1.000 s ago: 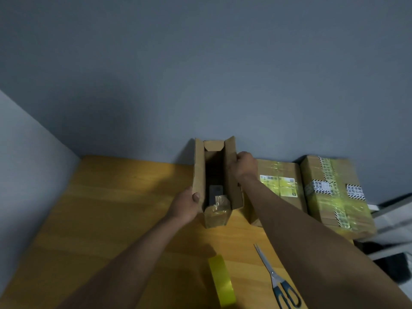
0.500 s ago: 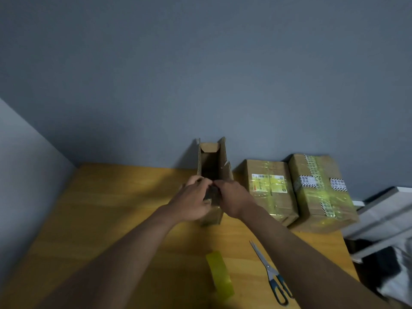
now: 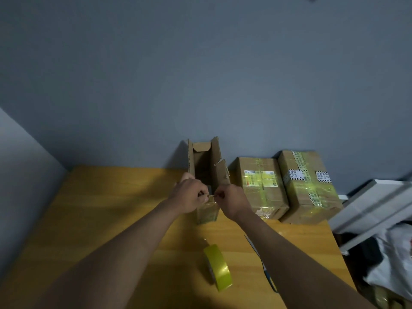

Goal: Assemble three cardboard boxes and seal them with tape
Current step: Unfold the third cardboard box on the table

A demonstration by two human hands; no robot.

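A person's 2 bare hands meet at the near top edge of a tall, narrow brown cardboard box standing open on a yellow wooden table against a grey wall. The left hand and right hand each curl their fingers to pinch the box's near flap, which is glossy with clear tape, at its front rim. The box's long side flaps stand upright. Just right of it, 2 sealed brown cardboard boxes sit side by side by the wall: the nearer sealed box with a white-and-yellow label, the farther sealed box crossed with striped tape. A roll of yellow tape stands on edge near the table's front, between the forearms. Blue-handled scissors lie beside it, partly hidden under the right forearm.
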